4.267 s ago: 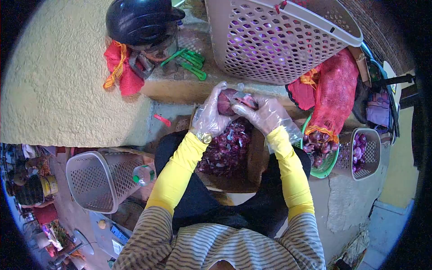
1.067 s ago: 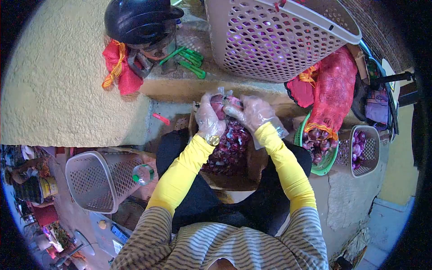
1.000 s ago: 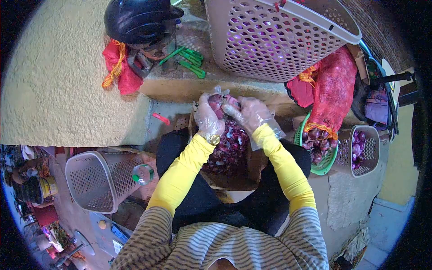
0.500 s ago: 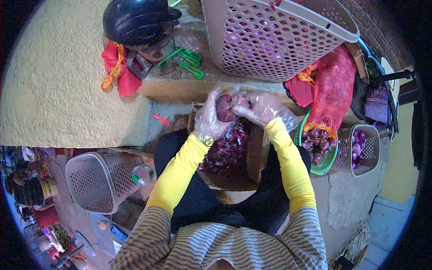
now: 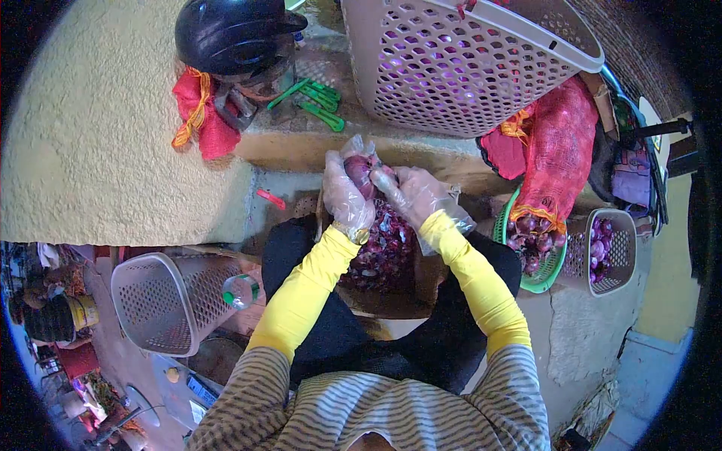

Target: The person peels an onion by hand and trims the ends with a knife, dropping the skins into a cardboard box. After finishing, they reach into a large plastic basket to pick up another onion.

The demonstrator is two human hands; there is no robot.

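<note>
A red onion (image 5: 359, 174) sits in my left hand (image 5: 344, 192), which wears a clear plastic glove and curls its fingers around it. My right hand (image 5: 420, 194), gloved the same way, is closed close against the onion's right side, thumb toward it. What the right fingers grip, if anything, is hidden by the glove and the fingers. Below both hands, between my knees, a wooden box (image 5: 427, 278) holds a heap of dark red onion skins (image 5: 376, 259).
A large perforated basket (image 5: 451, 71) of onions stands on the ledge ahead, near green cutters (image 5: 322, 116) and a black helmet (image 5: 229, 37). At right are a red mesh sack (image 5: 553, 150), a green basket (image 5: 555, 274) and a smaller onion basket (image 5: 613, 282). Another basket (image 5: 150, 342) lies left.
Both hands have shifted slightly left with the onion, and the right hand has lowered a little. The onion is turned somewhat in my left hand.
</note>
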